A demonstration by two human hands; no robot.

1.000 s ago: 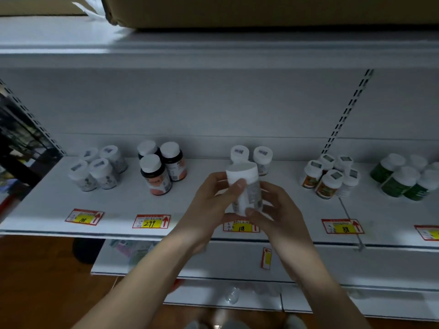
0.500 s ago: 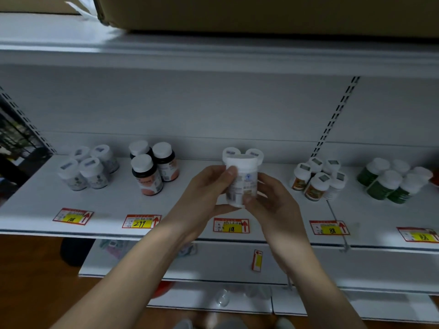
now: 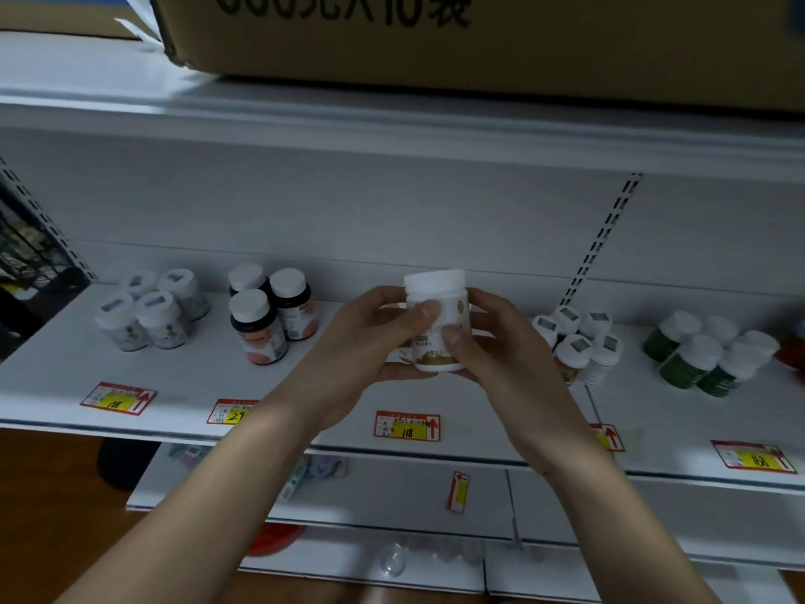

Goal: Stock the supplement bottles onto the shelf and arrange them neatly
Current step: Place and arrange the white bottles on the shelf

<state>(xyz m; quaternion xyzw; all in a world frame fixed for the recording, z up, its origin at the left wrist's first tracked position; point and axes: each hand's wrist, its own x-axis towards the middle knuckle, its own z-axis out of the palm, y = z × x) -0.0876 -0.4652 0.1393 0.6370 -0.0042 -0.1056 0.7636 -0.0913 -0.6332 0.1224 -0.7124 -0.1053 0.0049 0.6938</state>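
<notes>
- Bottle [image 3: 438, 324] front and centre, white cap up, held upright in the air just above the red-and-yellow "118" price tag [image 3: 407, 426], our landmark for the whole shelf [image 3: 65, 385]
- Left hand [image 3: 370, 342] wraps it from one side, thumb pressed across the label; right hand [image 3: 492, 346] closes on it from the other, thumb on the lower label, so both hands are clamped on this one bottle
- It looks clear of the shelf board, with left fingers curled under its base
- Behind the bottle, straight back from the tag, a sliver of white peeks out by the left fingers; it may be stock already standing there, but the hands hide too much to be sure
- Left of the tag: a trio of dark bottles [image 3: 270, 316], and further left a tight group of four white bottles [image 3: 152, 313], all upright and tidy
- Right of the tag: a cluster of small white-capped bottles [image 3: 575, 342], then well beyond it the green bottles [image 3: 705, 355], also grouped
- Above it all sits a cardboard box [image 3: 479, 37] on the upper shelf
- Progress call: four groups are stocked and neat, the spot behind the tag is the thin one, and this bottle is not yet set down
- Left to do, by my read: place it behind the tag and square up the row
</notes>
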